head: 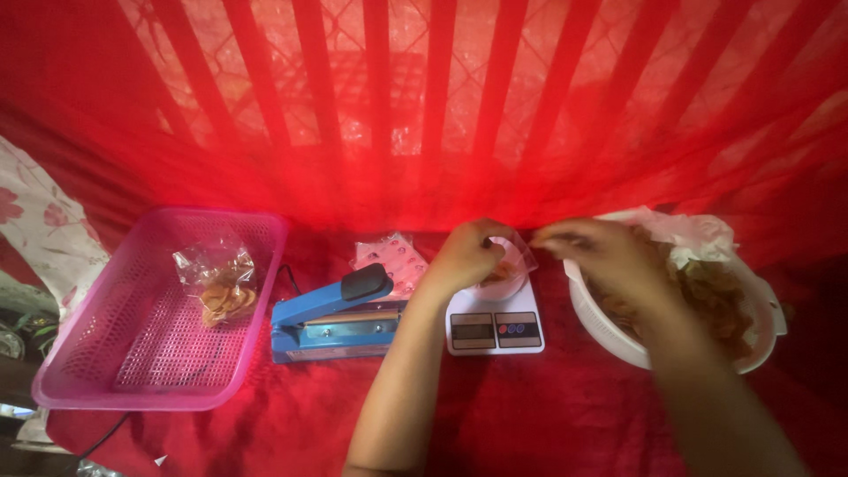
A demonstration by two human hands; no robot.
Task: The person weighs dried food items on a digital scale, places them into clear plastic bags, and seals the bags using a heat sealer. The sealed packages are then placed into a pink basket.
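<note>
Both hands (530, 247) (scale's (495, 329) edge)

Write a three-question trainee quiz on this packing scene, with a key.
1. True or false: the pink basket holds one filled clear bag.
2. What stands between the basket and the white scale? A) blue heat sealer B) kettle C) knife
3. Both hands, left hand and right hand, hold a small ____ over the scale.

Key: 1 true; 2 A; 3 bag, beside the white bowl of snacks.
</note>
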